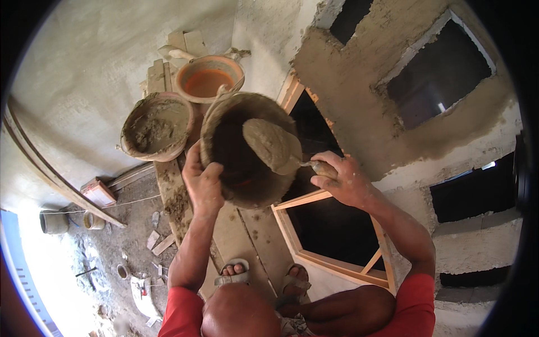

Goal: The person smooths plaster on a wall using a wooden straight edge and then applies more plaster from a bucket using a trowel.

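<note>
My left hand point(203, 182) grips the rim of a mortar-caked bucket point(213, 121), tilted so that its dark inside faces me. In my right hand point(343, 178) is the handle of a trowel point(272, 145); its rounded blade, coated in wet grey mortar, is over the bucket's mouth. Left of that bucket stands a second bucket point(157, 126) with grey mortar in it. Behind them, an orange bucket point(209, 81) has a bright orange inside.
I squat in sandals on raised wooden planks point(238, 233). Lower down at left lies a rubble-strewn ground point(135, 219). On the right, a partly plastered wall point(359, 95) has square openings, and a wooden frame point(331, 267) stands beside the planks.
</note>
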The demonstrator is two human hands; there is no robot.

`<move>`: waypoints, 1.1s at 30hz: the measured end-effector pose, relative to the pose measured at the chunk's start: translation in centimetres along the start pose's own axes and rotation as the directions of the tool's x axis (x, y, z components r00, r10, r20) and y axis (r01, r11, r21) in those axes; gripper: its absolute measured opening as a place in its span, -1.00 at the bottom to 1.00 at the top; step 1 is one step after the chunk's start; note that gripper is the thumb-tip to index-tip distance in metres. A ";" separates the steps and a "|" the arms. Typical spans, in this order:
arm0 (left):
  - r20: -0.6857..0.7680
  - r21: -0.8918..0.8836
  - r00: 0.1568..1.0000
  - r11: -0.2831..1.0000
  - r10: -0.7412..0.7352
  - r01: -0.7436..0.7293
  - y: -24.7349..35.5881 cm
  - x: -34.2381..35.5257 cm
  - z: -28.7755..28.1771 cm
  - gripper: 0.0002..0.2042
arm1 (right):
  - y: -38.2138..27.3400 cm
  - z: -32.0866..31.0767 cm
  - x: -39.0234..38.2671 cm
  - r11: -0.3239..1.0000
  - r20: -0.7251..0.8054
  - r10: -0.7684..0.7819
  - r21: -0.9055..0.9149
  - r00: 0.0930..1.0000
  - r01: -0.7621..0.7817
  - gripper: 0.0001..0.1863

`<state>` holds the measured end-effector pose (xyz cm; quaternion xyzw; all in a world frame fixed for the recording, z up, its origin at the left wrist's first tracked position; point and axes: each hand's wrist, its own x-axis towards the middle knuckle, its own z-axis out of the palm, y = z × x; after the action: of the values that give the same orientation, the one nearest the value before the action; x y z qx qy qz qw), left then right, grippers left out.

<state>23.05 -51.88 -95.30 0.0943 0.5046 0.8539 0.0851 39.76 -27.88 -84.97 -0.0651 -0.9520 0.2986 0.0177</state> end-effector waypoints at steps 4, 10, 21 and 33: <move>-0.058 0.002 0.998 1.000 0.018 -0.018 -0.5 0.0 -1.7 -0.38 | -2.9 -3.9 1.9 0.998 -0.020 -0.067 -0.013 0.998 0.067 -0.54; -0.123 -0.005 0.992 1.000 -0.008 0.008 0.0 -0.3 -2.6 -0.40 | -6.8 -9.2 5.0 0.974 0.093 0.007 0.226 0.996 -0.028 -0.48; -0.063 0.031 0.994 0.995 -0.090 0.092 -1.6 -1.1 -3.4 -0.40 | 6.9 -19.5 0.6 0.911 -0.717 0.317 0.049 0.621 -0.408 -0.72; 0.040 0.080 0.994 0.992 -0.099 0.095 -2.5 -1.4 -1.3 -0.41 | 0.4 -3.8 -1.8 0.789 0.347 0.540 0.109 0.767 -0.604 -0.53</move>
<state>24.22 -52.19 -98.20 0.0918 0.5393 0.8263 0.1339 41.89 -25.69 -82.06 -0.3054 -0.8396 0.3964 -0.2112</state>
